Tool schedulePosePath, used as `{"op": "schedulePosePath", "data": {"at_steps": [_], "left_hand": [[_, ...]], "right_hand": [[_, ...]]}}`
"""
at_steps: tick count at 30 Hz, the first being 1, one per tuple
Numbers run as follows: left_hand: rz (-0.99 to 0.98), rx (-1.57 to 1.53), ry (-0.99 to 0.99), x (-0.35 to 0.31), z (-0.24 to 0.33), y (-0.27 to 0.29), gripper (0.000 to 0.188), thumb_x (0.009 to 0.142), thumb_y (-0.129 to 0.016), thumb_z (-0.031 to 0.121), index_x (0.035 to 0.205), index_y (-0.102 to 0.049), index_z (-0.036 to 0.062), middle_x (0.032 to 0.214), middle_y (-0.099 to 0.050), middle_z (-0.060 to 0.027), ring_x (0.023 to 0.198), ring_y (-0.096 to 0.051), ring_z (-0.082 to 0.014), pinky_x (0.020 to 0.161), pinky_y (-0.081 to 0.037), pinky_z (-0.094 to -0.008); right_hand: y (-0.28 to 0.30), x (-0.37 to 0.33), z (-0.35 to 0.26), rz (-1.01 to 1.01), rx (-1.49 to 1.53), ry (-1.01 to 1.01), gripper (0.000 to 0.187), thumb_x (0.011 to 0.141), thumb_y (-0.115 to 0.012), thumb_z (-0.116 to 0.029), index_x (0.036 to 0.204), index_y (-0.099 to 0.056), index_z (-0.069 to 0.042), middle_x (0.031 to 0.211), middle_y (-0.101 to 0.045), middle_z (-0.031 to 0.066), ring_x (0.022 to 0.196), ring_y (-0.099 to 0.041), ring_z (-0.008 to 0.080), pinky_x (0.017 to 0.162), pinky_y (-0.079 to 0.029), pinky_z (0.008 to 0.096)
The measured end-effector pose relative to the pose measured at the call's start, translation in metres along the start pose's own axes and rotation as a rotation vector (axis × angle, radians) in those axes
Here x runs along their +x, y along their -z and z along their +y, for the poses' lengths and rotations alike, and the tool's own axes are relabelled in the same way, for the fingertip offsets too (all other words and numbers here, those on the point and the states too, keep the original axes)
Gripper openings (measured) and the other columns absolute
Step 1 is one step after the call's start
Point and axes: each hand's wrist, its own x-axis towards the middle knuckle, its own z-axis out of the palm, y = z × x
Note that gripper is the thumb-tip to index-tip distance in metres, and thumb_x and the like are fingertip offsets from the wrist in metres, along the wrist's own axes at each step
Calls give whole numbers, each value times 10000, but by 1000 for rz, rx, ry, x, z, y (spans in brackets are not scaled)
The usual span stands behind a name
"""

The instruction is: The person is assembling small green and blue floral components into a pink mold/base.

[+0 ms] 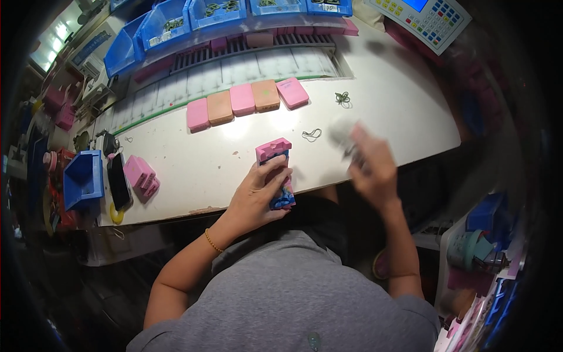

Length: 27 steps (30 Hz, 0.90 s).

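Note:
My left hand (249,190) grips a pink block mould (273,148) with blue patches at the table's front edge. Its fingers wrap over the block, hiding much of the middle. To the right, my right hand (376,167) is raised and smeared by motion. A pale, roundish thing (342,130) appears to be held at its fingers, too blurred to name. Between the hands and a little farther off lies a thin dark loop-shaped piece (312,135). A small cluster of dark green looped pieces (343,99) rests beyond my right hand.
Pink and tan blocks (242,100) form a row beyond my left hand. Blue bins (217,13) with small green pieces stand along the back. At left are stacked pink blocks (141,175), a phone (118,182) and a blue bin (83,180). A keypad panel (431,24) sits back right.

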Motion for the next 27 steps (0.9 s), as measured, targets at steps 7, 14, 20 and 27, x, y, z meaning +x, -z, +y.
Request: {"op": "schedulePosePath", "data": {"at_steps": [7, 14, 20, 27], "left_hand": [[15, -75, -28, 3, -7, -7, 825, 642, -915, 148, 1383, -563, 60, 1504, -342, -135, 1372, -478, -297, 1137, -463, -417], [-43, -137, 7, 0, -6, 2, 953, 632, -935, 218, 1465, -488, 104, 1504, -325, -140, 1404, -422, -327, 1155, -443, -444], [121, -424, 154, 4, -3, 5, 940, 832, -827, 215, 1606, -302, 112, 1418, -465, -149, 1341, -468, -292, 1173, -357, -436], [631, -1065, 538, 22, -5, -8, 662, 991, -655, 25, 1557, -312, 26, 967, -704, -84, 1105, -652, -207, 1008, -512, -344]], "right_hand": [[-36, -45, -76, -241, 68, 381, 409, 863, -666, -110, 1270, -702, -88, 1377, -659, 30, 792, -551, 166, 711, -494, 284], [-26, -37, -62, -310, 233, 270, 448, 745, -742, -59, 1183, -744, -153, 1335, -686, 2, 780, -583, 214, 717, -529, 311], [0, 0, -10, -152, -306, 58, 707, 745, -719, -83, 1432, -558, -117, 1486, -529, 134, 1169, -551, 311, 991, -461, 415], [-74, 13, -48, -443, 671, -288, 865, 870, -754, -201, 1594, -303, -58, 1343, -514, 197, 1127, -518, 296, 1004, -435, 385]]}}
